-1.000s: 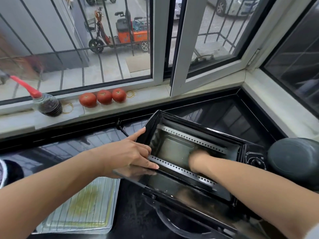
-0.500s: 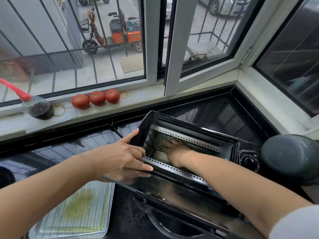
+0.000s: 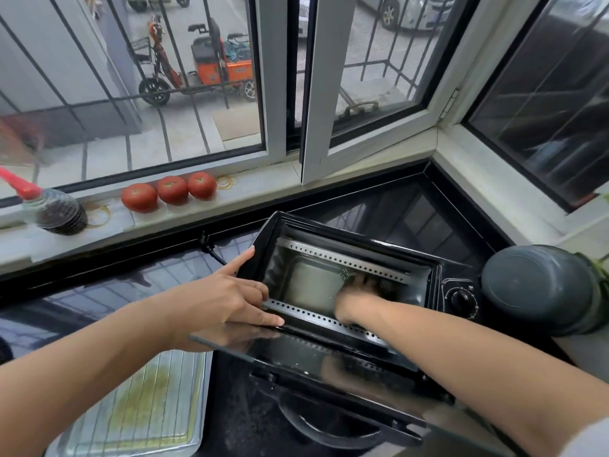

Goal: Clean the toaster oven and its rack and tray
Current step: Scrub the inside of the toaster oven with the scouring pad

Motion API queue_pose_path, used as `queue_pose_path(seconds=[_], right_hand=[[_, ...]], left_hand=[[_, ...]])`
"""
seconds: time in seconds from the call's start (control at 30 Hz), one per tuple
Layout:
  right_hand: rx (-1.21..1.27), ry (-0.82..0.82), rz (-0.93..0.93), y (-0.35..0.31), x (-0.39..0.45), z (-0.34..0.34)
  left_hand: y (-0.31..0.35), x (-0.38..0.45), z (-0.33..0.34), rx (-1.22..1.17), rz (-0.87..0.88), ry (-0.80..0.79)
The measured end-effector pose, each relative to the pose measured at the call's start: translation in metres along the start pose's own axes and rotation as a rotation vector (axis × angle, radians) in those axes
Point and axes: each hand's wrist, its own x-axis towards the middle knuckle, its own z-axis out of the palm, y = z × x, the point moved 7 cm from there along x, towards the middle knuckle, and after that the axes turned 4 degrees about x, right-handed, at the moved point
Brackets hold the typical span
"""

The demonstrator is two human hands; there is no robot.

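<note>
The black toaster oven (image 3: 349,239) stands on the dark counter with its glass door (image 3: 306,357) folded down toward me. My left hand (image 3: 227,298) holds the oven's front left corner, index finger along the outer side and thumb along the lower edge. My right hand (image 3: 359,291) is deep inside the cavity, blurred, gripping a steel scourer (image 3: 344,274) against the back wall. At the lower left lies the metal tray (image 3: 194,400) with the wire rack (image 3: 145,413) on it, streaked with yellow-green residue.
A dark round pot (image 3: 540,288) stands just right of the oven's knob (image 3: 461,300). Three tomatoes (image 3: 171,189) and a dark bottle with a red spout (image 3: 56,209) rest on the window sill. The power cord (image 3: 211,249) runs behind my left hand.
My right hand has slid from the left of the cavity back toward the right with the scourer. My left hand stays at the oven's corner.
</note>
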Motion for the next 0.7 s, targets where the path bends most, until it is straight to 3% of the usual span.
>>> queue_pose_path(seconds=[0.23, 0.47, 0.7], right_hand=[[0.123, -0.145, -0.132, 0.008, 0.006, -0.006], [0.01, 0.024, -0.049, 0.006, 0.006, -0.002], [0.161, -0.17, -0.14, 0.003, -0.003, 0.004]], left_hand=[[-0.003, 0.004, 0.0, -0.034, -0.015, -0.006], [0.0, 0.001, -0.001, 0.002, 0.005, 0.048], [0.003, -0.004, 0.001, 0.042, 0.003, 0.036]])
